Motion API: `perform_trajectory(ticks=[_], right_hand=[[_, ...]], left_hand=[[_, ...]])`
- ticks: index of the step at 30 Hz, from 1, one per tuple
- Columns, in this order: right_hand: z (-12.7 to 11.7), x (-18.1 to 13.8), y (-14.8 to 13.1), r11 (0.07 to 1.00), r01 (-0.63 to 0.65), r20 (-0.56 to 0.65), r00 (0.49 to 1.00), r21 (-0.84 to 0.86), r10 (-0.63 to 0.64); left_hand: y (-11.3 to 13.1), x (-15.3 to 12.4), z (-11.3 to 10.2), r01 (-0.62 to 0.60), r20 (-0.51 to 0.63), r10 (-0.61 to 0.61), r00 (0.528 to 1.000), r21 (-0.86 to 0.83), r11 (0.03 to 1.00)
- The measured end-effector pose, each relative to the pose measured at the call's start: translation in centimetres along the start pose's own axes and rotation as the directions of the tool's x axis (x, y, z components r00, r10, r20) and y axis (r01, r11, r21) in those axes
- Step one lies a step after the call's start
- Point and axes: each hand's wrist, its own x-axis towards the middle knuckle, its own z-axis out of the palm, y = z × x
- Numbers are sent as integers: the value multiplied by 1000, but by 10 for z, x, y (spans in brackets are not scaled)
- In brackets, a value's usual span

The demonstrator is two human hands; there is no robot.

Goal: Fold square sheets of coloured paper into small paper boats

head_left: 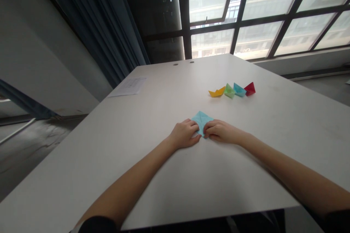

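A light blue folded paper (201, 119) lies flat on the white table (153, 116) in front of me. My left hand (185, 134) pinches its near left edge with curled fingers. My right hand (220, 131) pinches its near right edge in the same way, so the two hands meet at the paper's near corner. Beyond them stands a row of finished paper boats: a yellow boat (217, 92), a green boat (229, 90), a teal boat (239, 89) and a red boat (249, 89).
A printed white sheet (128, 86) lies at the table's far left edge. Dark curtains (104, 25) hang at the left, and large windows (259, 7) fill the back. The table's near edge is close to my body.
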Motion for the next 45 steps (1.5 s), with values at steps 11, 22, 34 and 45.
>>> perform_trajectory(ticks=[11, 22, 34, 45], right_hand=[[2, -1, 17, 948, -305, -261, 926, -87, 274], [7, -5, 28, 840, -503, -232, 858, -205, 458], [14, -3, 29, 825, -545, -238, 830, -152, 504], [13, -3, 31, 800, -600, -267, 766, 35, 586]], left_hand=[[3, 0, -2, -15, 41, 12, 999, 55, 998], [-7, 5, 7, 401, -178, -387, 905, 51, 915], [-15, 9, 5, 561, -11, -616, 788, -401, 725], [-17, 12, 10, 258, 28, -536, 844, -897, 359]])
